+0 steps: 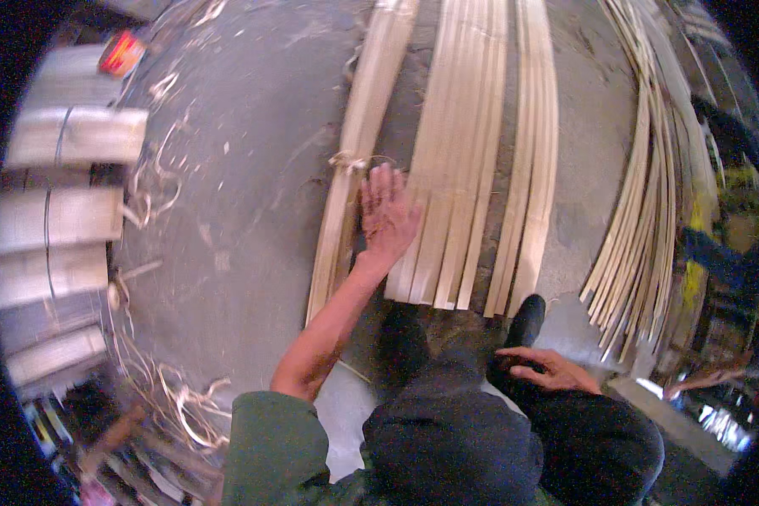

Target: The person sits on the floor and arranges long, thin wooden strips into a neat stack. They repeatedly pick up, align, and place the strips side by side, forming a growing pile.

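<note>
My left hand [388, 215], palm down with its fingers stretched out, is over the gap between a tied bundle of pale flat strips [365, 110], wood or bamboo by their look, and a wider middle group of similar strips [460, 110]. Whether it presses on either is hard to tell. A thin tie [347, 160] wraps the left bundle just beside my fingertips. To the right, a narrower group of strips [537, 126] lies lengthwise. My right hand [548, 368] hangs by my right knee near the strips' close ends, fingers loosely extended and holding nothing I can see.
Bound stacks of pale slats [76, 139] line the left side, with a red-orange packet [122, 54] on top. Curly shavings [190, 405] litter the grey floor [244, 194]. Thin rods [637, 228] fan out on the right. My dark shoe [527, 319] is close to the strip ends.
</note>
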Motion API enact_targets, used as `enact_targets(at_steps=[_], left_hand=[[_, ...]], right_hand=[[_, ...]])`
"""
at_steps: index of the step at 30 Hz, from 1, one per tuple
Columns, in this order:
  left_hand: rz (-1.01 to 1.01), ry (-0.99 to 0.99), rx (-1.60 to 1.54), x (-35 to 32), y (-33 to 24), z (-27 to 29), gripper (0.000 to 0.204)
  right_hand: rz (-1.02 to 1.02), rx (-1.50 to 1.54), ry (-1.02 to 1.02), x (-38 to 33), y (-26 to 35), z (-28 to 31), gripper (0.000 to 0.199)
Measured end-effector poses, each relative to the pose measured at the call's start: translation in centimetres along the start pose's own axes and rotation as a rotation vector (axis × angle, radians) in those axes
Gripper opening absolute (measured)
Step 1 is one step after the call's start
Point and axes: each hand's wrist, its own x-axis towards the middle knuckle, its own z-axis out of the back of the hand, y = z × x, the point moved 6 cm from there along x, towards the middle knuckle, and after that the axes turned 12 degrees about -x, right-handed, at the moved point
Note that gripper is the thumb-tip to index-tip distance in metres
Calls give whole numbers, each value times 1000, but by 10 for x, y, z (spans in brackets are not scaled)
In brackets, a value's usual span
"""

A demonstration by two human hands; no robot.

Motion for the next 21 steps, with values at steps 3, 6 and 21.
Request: enact_targets(at_steps=[3,6,21], left_hand=[[19,22,-14,-3,1,-19,71],[9,63,-31,-9,-3,-30,70],[53,102,-146,-27,-40,5,65]], right_hand=[[5,93,-21,-8,-19,-20,48],[-58,298,-44,-3,-45,-33,47],[-31,-241,-871,63,-115,43,30]])
